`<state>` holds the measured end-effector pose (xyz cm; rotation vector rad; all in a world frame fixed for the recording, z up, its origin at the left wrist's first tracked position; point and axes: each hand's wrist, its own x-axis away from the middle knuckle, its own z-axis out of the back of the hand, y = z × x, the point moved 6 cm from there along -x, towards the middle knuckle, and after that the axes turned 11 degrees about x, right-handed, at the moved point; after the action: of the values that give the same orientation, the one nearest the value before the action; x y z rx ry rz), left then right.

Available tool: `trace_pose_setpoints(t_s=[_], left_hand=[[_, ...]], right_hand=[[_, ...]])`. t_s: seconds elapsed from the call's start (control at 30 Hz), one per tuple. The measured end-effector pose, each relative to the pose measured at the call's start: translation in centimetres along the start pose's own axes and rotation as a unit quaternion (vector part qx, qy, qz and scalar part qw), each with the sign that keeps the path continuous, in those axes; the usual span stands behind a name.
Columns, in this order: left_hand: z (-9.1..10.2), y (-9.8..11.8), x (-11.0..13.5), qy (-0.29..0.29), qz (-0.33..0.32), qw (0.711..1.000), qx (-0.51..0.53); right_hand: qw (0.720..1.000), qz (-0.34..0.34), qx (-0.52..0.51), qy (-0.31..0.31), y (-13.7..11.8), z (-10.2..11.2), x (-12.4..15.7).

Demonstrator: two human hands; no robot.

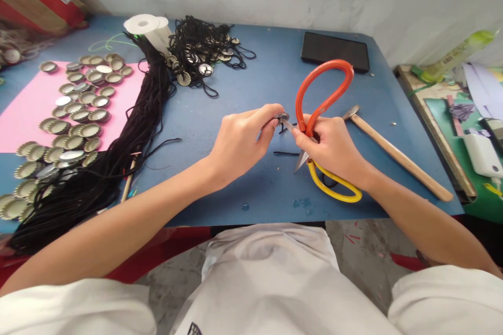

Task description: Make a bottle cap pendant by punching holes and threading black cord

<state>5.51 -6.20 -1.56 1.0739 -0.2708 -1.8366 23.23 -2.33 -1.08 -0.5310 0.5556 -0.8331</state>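
Between thumb and fingers, my left hand (247, 138) pinches a bottle cap (281, 116) with a bit of black cord hanging below it. My right hand (330, 144) is closed on a pair of scissors (324, 97) near the pivot. One handle loop is orange and points up; the other is yellow and hangs below the hand. The blades are spread, and the tip of one touches or nearly touches the cap; I cannot tell which. The other blade points down toward the table. A short piece of black cord (286, 153) lies under my hands.
Many bottle caps (80, 115) lie on pink paper (23, 107) at left, beside a long bundle of black cords (145, 99). Behind are corded caps (200, 47), a white spool (143, 23) and a phone (335, 51). A hammer (401, 154) lies right of my right hand.
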Motion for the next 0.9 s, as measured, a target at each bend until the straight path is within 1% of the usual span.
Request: trace_pose_setpoints(t_s=[0.2, 0.33, 0.4, 0.6, 0.8, 0.9], left_hand=[[0.4, -0.8, -0.5, 0.020, 0.034, 0.999, 0.014], [0.5, -1.4, -0.7, 0.023, 0.077, 0.994, 0.074], [0.4, -1.4, -0.7, 0.022, 0.087, 0.991, 0.098], [0.5, -0.8, -0.5, 0.022, 0.087, 0.991, 0.096], [0.6, -0.7, -0.5, 0.025, 0.088, 0.991, 0.099], [0.5, -0.6, -0.4, 0.022, 0.077, 0.993, 0.091]], right_hand=[[1.000, 0.003, 0.000, -0.001, 0.1, 0.0, -0.1], [1.000, 0.013, -0.008, -0.003, -0.1, 0.1, -0.1], [1.000, 0.014, -0.014, -0.008, -0.2, 0.1, -0.1], [1.000, 0.004, -0.017, -0.015, -0.2, 0.0, -0.1], [1.000, 0.005, -0.013, -0.010, -0.1, 0.0, -0.1], [1.000, 0.004, -0.010, -0.009, -0.1, 0.0, -0.1]])
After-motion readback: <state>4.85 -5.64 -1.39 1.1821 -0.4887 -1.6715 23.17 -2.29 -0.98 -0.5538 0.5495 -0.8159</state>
